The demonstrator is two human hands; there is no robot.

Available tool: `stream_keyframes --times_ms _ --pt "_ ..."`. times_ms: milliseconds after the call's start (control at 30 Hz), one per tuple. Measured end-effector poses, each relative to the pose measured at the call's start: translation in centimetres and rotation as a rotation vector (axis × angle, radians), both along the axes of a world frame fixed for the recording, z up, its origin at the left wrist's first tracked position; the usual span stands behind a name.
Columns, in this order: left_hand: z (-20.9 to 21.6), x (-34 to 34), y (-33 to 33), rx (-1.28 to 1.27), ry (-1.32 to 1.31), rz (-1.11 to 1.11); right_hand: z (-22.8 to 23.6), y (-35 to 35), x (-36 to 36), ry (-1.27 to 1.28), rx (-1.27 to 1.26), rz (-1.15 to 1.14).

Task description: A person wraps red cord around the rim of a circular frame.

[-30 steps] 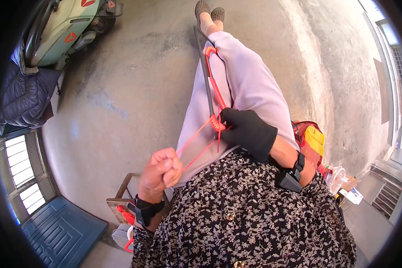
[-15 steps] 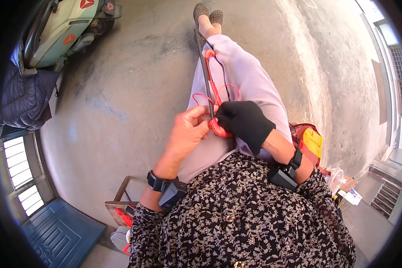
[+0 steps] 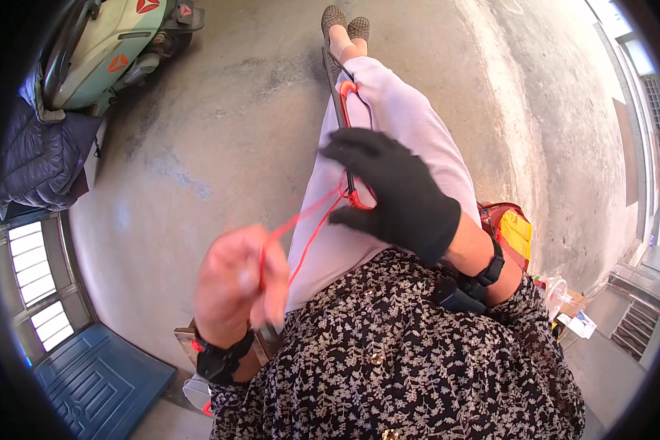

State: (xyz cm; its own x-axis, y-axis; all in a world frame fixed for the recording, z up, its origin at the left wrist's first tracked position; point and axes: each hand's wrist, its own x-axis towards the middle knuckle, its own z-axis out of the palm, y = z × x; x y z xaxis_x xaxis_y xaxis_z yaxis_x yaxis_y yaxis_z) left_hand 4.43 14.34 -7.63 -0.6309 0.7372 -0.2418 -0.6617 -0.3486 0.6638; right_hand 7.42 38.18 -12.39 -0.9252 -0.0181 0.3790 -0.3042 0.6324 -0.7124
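My left hand (image 3: 242, 282), bare and smeared by motion, has its fingers closed on a red cord (image 3: 314, 236) left of my lap. Two strands of the cord run taut from it to the near end of a long dark rod (image 3: 339, 103), which lies along my legs. Red cord is wound around the rod's near end, partly hidden by my right hand (image 3: 400, 194). That hand wears a black glove; its thumb and fingers are spread apart on either side of the rod's end. Farther along the rod is an orange-red wrapped part (image 3: 347, 87).
A pale green scooter (image 3: 114, 55) stands at the far left, with a dark quilted jacket (image 3: 48, 161) below it. To the right of my lap sits a red and yellow bag (image 3: 513, 231). A blue panelled door (image 3: 106, 381) is at the lower left.
My left hand has pulled away toward the lower left, drawing the red cord's loops into taut strands. My gloved right hand has opened its fingers over the rod's end.
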Motion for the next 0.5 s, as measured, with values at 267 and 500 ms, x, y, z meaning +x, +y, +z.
stream_keyframes --times_ms 267,500 --pt "1.7 -4.9 -3.2 0.648 0.316 -0.370 4.0 1.9 0.7 -0.685 -1.024 0.271" --pt "-5.5 -0.7 5.0 -0.552 0.255 0.045 2.6 1.9 3.6 -0.615 -1.287 0.168"
